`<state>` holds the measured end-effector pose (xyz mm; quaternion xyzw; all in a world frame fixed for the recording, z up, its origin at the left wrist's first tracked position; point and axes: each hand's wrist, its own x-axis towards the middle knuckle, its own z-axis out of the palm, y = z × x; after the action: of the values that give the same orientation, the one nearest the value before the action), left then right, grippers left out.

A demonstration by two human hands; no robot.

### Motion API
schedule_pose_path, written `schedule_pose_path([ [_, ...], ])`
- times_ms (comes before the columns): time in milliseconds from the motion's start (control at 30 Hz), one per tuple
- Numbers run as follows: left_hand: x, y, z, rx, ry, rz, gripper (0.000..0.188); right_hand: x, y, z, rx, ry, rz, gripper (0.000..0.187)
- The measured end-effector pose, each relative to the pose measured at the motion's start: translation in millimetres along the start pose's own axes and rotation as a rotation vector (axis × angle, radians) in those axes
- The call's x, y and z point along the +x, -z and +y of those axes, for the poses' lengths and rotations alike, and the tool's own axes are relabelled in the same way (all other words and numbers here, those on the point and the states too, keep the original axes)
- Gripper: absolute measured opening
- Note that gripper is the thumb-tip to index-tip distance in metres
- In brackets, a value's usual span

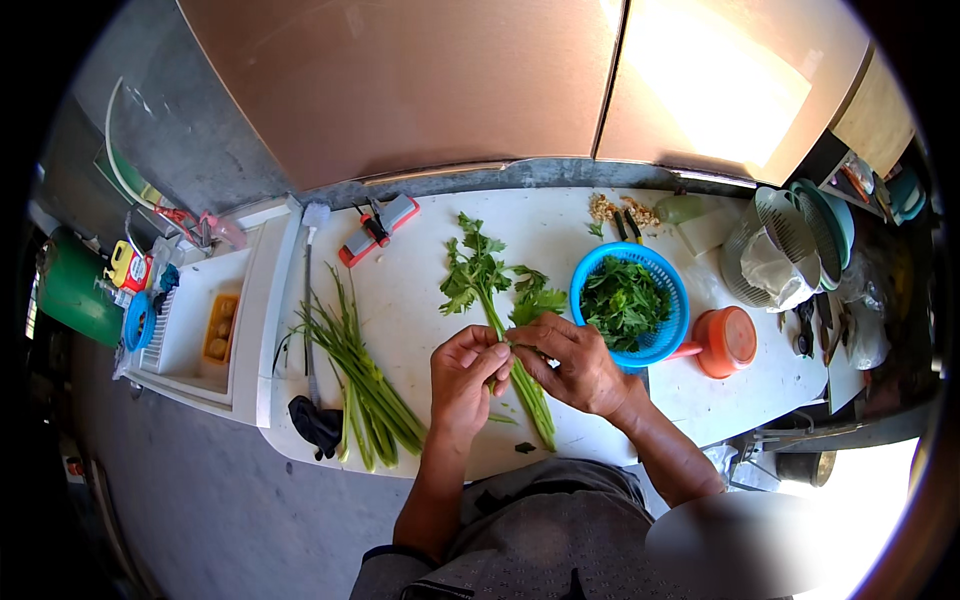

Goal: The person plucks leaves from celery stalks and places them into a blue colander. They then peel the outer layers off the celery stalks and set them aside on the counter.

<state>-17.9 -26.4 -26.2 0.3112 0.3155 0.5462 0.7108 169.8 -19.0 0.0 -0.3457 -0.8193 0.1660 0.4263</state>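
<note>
A leafy celery stalk (477, 272) slants across the white table, its leaves pointing away from me. My left hand (466, 372) is closed round the stalk near its middle. Close beside it, my right hand (578, 362) pinches with thumb and fingertips at the same celery; a leafy side sprig (535, 299) shows just beyond those fingers. The lower celery stems (533, 405) reach toward my body under the hands. To the right, a blue plastic basket (674, 338) holds picked green leaves (624, 302). On the left lies a pile of bare celery stalks (376, 405).
A white sink (240, 345) with an orange tray (220, 330) adjoins the table's left. A red-grey tool (380, 230) lies at the back. An orange pot (727, 342) stands right of the basket, and large strainers (765, 245) beyond. Black cloth (315, 427) lies front left.
</note>
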Motion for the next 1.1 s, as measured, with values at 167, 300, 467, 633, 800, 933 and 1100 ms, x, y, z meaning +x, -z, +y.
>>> schedule_pose_path([
  [167, -4.3, 3.0, -1.5, 0.009, -0.04, -0.039, 0.008, 2.9, 4.7, -2.6, 0.117, -0.094, -0.091, 0.022],
  [300, -5.4, 3.5, -4.7, 0.059, -0.04, -0.033, 0.008, 1.1, 6.6, 0.8, 0.113, -0.086, -0.135, 0.017],
  [467, -7.1, 8.8, -14.8, 0.15, -0.08, 0.003, 0.009, -8.4, 4.6, -2.1, -0.06, -0.099, -0.177, 0.011],
  [633, -16.9, 10.3, -30.5, 0.32, -0.08, 0.039, 0.009, -31.1, -7.1, 3.6, -0.112, -0.128, -0.127, 0.012],
  [800, -24.9, 9.3, -40.2, 0.296, -0.029, 0.035, 0.009, -51.9, -18.2, 25.8, -0.191, -0.153, -0.002, 0.009],
  [933, -28.9, 4.7, -16.7, 0.284, -0.099, -0.014, 0.009, -79.2, 24.8, 106.4, -0.294, -0.492, 0.148, 0.014],
  [1100, -28.9, 4.2, -11.4, 0.401, -0.115, -0.062, 0.008, -59.8, 94.7, 90.2, -0.44, -0.64, 0.014, 0.043],
])
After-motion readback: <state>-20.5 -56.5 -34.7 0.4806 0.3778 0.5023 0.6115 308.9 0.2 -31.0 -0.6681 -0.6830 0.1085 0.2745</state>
